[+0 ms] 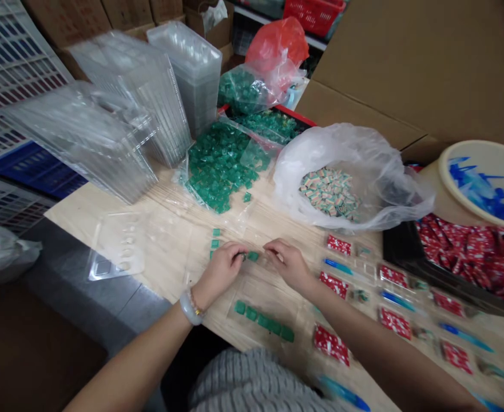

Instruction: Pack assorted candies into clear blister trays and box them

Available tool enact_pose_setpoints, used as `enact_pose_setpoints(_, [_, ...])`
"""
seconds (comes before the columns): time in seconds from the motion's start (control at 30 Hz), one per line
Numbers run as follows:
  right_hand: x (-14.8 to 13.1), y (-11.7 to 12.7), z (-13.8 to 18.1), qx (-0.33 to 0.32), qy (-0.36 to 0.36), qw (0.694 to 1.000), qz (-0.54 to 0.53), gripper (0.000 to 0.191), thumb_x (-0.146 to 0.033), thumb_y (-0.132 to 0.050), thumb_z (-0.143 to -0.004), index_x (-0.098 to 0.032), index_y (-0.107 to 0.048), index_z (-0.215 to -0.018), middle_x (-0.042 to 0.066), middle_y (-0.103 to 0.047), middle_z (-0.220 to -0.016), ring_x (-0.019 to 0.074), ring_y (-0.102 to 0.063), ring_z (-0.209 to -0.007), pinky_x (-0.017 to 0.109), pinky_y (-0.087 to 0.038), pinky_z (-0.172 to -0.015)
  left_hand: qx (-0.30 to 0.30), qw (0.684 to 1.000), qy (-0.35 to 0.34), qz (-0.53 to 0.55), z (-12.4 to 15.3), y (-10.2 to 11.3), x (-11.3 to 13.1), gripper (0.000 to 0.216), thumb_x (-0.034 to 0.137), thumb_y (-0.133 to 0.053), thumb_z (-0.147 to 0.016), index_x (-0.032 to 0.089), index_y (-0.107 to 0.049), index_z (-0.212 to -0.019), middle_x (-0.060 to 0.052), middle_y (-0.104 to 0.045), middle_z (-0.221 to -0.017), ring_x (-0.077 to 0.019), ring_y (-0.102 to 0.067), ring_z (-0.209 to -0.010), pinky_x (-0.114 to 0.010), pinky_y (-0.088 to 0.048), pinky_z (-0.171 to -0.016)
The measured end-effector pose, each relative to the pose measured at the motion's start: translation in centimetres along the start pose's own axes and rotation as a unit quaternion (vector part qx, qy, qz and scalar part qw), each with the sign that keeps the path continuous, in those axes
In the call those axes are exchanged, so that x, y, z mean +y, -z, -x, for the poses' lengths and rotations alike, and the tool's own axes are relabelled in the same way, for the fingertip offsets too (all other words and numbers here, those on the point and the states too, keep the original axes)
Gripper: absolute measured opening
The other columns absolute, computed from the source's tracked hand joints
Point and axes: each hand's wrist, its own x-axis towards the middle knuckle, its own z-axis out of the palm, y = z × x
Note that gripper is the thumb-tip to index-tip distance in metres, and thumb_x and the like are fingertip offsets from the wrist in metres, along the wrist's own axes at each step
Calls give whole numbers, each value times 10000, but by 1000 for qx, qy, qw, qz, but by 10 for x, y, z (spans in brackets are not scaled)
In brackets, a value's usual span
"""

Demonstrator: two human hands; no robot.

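Observation:
My left hand, with a pale bangle on its wrist, is closed, fingertips pinched around something small and dark. Just beyond those fingertips sits a small green square piece; whether they touch it I cannot tell. My right hand is closed too, thumb and fingers together, and anything between them is too small to make out. Beside my left hand, a short column of green squares lies in a clear tray. Nearer my body, a row of green squares fills another clear tray.
Loose green pieces lie heaped on clear plastic. A white bag holds small striped pieces. Stacked clear trays stand at left. On the right are trays with red packets and blue pens, plus a cream tub.

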Motion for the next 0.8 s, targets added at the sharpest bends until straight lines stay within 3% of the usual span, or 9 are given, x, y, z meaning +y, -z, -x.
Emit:
enact_pose_setpoints(0.07, [3, 6, -11, -52, 42, 998, 13, 190, -150, -400, -818, -177, -586, -848, 55, -576, -779, 149, -544, -765, 292, -439, -713, -5, 998, -49, -42, 8, -1, 6, 289, 77, -419, -758, 175, -614, -948, -66, -612, -980, -172, -528, -957, -325, -414, -878])
enact_pose_setpoints(0.17, [6, 9, -28, -125, 80, 989, -1, 190, -148, -413, -807, -174, -595, -851, 50, -579, -797, 141, -539, -771, 279, -426, -726, -57, 986, -119, -97, 19, -4, 12, 305, 85, -416, -779, 182, -609, -994, -69, -586, -1088, -191, -490, -1037, -363, -378, -932])
enact_pose_setpoints(0.27, [3, 13, -41, -103, 34, 992, -62, 99, -198, -468, -783, -173, -559, -812, 19, -552, -735, 121, -519, -688, 250, -417, -651, -70, 984, -122, -112, 20, -5, 14, 292, 88, -431, -775, 183, -624, -971, -79, -574, -1118, -212, -480, -1055, -392, -363, -939])
enact_pose_setpoints(0.37, [-6, 27, -60, -13, -36, 990, -132, 102, -273, -522, -753, -188, -478, -788, -52, -427, -580, 86, -425, -528, 202, -352, -500, -42, 995, -75, -51, 6, -1, 14, 290, 95, -431, -770, 194, -633, -952, -77, -602, -982, -186, -527, -935, -332, -424, -835])
enact_pose_setpoints(0.47, [-16, 47, -100, 72, -27, 991, -114, 69, -249, -472, -771, -194, -449, -805, -72, -355, -535, 78, -366, -472, 198, -316, -470, 3, 997, 17, 78, -20, 5, 17, 205, 148, -478, -744, 182, -650, -850, -46, -608, -770, -148, -554, -734, -268, -445, -692])
enact_pose_setpoints(0.53, [-22, 62, -137, 115, 10, 991, -72, 151, -191, -446, -766, -184, -463, -916, -46, -435, -613, 89, -433, -532, 215, -364, -528, 38, 971, 110, 209, -39, 10, 19, 141, 220, -539, -705, 157, -631, -791, -22, -592, -668, -116, -528, -594, -239, -431, -583])
enact_pose_setpoints(0.6, [-25, 75, -171, 147, 46, 988, -13, 278, -147, -468, -735, -169, -474, -1012, 12, -518, -789, 121, -514, -702, 256, -409, -648, 76, 918, 195, 338, -57, 15, 20, 179, 295, -592, -657, 140, -583, -747, 3, -567, -598, -78, -476, -487, -207, -394, -494])
enact_pose_setpoints(0.7, [-28, 81, -191, 147, 44, 987, 57, 191, -165, -476, -739, -146, -573, -903, 52, -557, -840, 171, -538, -816, 318, -410, -757, 122, 853, 243, 445, -78, 24, 20, 259, 332, -660, -584, 143, -493, -643, 44, -506, -508, -39, -419, -420, -163, -336, -436])
enact_pose_setpoints(0.8, [-29, 68, -164, 58, 44, 997, -7, 228, -216, -427, -792, -157, -617, -904, 38, -589, -765, 155, -561, -745, 312, -432, -735, 95, 850, 224, 467, -90, 31, 18, 257, 292, -689, -560, 132, -499, -624, 41, -507, -516, -35, -436, -446, -154, -343, -452])
